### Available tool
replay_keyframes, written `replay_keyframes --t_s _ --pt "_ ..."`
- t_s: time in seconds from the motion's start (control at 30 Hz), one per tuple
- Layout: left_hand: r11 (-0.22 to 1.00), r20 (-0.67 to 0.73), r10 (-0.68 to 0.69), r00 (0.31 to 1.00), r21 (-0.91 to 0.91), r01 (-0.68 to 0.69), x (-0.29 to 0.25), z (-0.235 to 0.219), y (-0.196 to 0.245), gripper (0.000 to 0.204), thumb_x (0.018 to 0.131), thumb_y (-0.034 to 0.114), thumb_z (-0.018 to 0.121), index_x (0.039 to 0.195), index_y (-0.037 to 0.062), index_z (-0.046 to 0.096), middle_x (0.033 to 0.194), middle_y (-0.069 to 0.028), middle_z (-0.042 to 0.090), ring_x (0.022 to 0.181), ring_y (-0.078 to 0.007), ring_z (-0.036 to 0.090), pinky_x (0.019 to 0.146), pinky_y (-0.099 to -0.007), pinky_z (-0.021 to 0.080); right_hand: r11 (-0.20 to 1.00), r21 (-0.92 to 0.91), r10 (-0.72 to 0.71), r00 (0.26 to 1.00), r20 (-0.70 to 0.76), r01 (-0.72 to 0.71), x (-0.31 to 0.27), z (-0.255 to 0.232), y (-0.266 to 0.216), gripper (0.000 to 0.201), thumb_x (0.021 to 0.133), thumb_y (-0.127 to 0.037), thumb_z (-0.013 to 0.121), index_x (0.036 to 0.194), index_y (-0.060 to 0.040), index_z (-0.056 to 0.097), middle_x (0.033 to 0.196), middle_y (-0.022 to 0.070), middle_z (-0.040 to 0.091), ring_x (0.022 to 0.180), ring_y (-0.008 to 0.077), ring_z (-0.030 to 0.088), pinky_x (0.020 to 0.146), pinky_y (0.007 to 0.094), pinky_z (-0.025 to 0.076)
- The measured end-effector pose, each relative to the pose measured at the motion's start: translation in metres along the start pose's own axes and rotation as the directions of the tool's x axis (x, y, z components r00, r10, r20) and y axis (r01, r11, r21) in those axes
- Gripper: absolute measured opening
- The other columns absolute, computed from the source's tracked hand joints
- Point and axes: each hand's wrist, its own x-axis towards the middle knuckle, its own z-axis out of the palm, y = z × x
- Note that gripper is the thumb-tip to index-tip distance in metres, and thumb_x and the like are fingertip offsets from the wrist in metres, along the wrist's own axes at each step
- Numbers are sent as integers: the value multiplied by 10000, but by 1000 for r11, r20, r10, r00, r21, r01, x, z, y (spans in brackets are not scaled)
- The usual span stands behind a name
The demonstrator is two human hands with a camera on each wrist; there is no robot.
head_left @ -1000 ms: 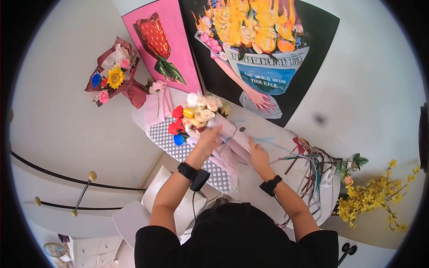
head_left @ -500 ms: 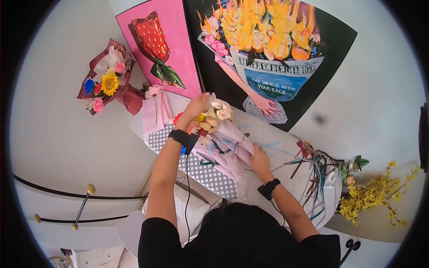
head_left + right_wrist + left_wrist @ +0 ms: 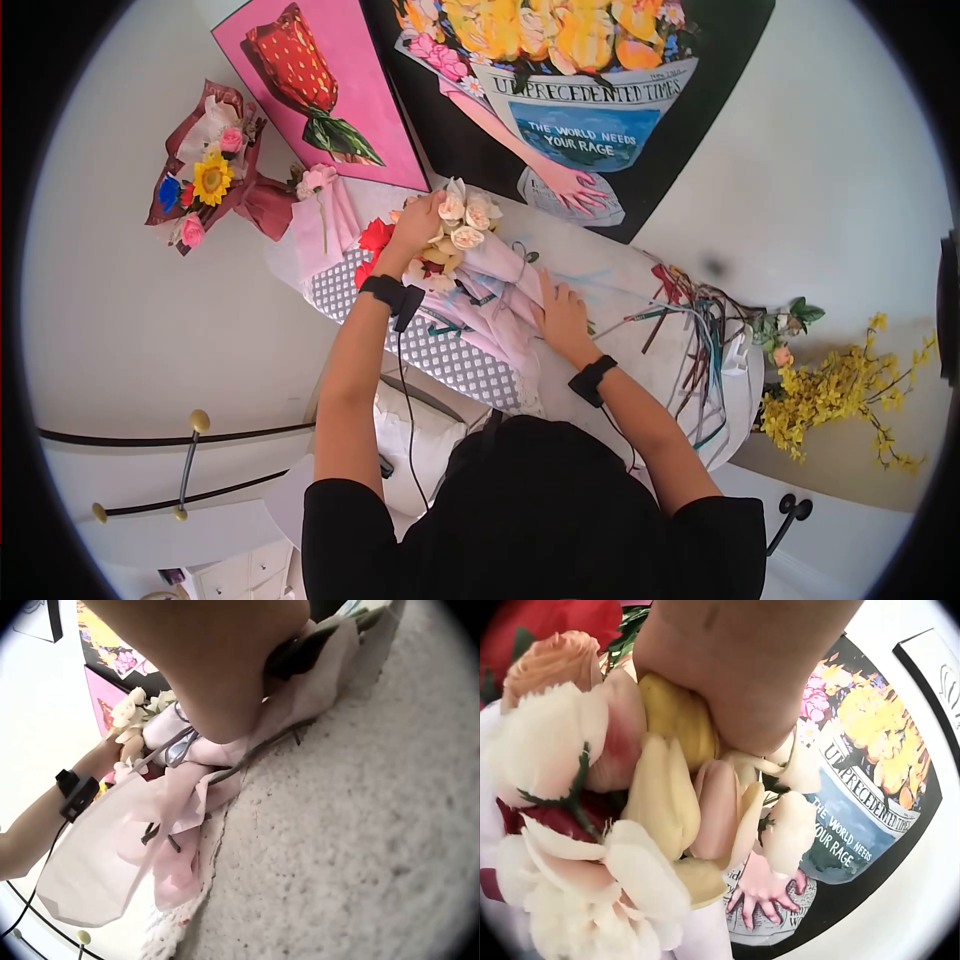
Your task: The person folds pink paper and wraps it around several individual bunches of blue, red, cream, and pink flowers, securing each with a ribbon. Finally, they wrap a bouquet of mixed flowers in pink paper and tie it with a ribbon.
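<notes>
A bouquet wrapped in pale pink paper [image 3: 515, 278] lies slanted across the table, with cream roses [image 3: 467, 237], red blooms [image 3: 375, 238] and tulips [image 3: 664, 799] at its upper left end. My left hand [image 3: 418, 222] reaches in among the blooms beside the cream roses. In the left wrist view its back covers part of a yellow flower [image 3: 676, 720], and its fingertips are hidden; I cannot tell whether they pinch a bloom. My right hand [image 3: 565, 315] grips the lower, narrow end of the wrapping, where green stems [image 3: 367, 616] poke out past the fingers.
More pink paper and stems lie along the near side of the table [image 3: 650, 390]. Loose ribbons [image 3: 712, 350] pile up at its right, near yellow blossom branches [image 3: 830, 390]. A finished-looking bouquet in dark red wrap [image 3: 265, 205] and a single pink flower [image 3: 318, 178] are at left. Paintings [image 3: 335, 95] lean behind.
My left hand has gone from the wrapping below the blooms up and forward to the flower heads. The right hand stays on the lower wrapping. The head view has shifted slightly.
</notes>
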Motion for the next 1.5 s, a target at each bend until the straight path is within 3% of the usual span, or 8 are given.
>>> replay_keyframes --t_s 0.13,0.2,0.33,0.53,1.0,1.07,1.17,1.5 --pt "998 -120 -46 992 -43 41 -4 -13 26 390 934 296 352 918 -24 574 843 -235 579 818 -406 533 765 -429 415 989 140 -57 997 47 50 -1 -4 11 689 770 -197 562 1379 -77 265 945 169 479 794 325 529 640 433 460" --pt "956 -570 290 769 213 -203 -11 -19 59 293 909 225 416 892 -17 579 905 -196 582 861 -369 531 779 -420 420 987 148 -74 996 51 66 -2 -4 18 689 762 -161 551 1378 -61 259 953 172 479 800 323 530 655 427 466" --pt "631 -111 767 631 309 -712 -32 -3 99 248 805 195 543 980 26 589 1028 -155 567 1004 -320 514 914 -439 377 970 113 -202 974 -107 213 -12 7 28 708 722 -78 540 1369 -24 258 951 173 485 815 305 535 665 389 480" --pt "490 386 498 776 614 -620 -61 47 76 456 776 297 576 1178 89 525 1236 -161 474 1209 -322 371 1052 -432 225 989 -86 -127 986 -109 118 -31 12 45 641 729 -84 515 1332 -5 314 942 133 512 723 259 553 601 339 482" --pt "393 390 455 800 719 -574 -77 40 63 597 728 213 584 1290 111 410 1344 -151 378 1230 -303 366 1048 -465 216 946 3 -322 942 -92 324 -39 -30 13 594 722 -207 570 1260 -12 413 956 154 540 803 286 516 709 402 402" --pt "433 540 563 626 453 -779 -84 35 66 632 679 243 616 1278 161 433 1366 -131 355 1275 -287 317 1060 -531 151 905 162 -401 916 18 393 -46 -33 -2 612 721 -239 575 1257 5 411 932 154 547 828 297 504 738 412 378" --pt "470 632 466 619 416 -779 -89 29 69 664 634 293 649 1264 203 457 1400 -97 309 1307 -276 263 1056 -582 100 886 168 -445 895 43 432 -52 -29 -29 628 725 -262 583 1246 42 407 881 156 556 814 289 515 723 405 384" --pt "314 613 442 655 577 -753 -97 44 56 567 655 335 650 1192 210 521 1418 -60 279 1323 -266 229 1037 -597 145 987 131 -132 947 293 97 -67 -9 -47 764 718 -278 591 1301 107 282 853 170 580 701 288 584 598 410 461"
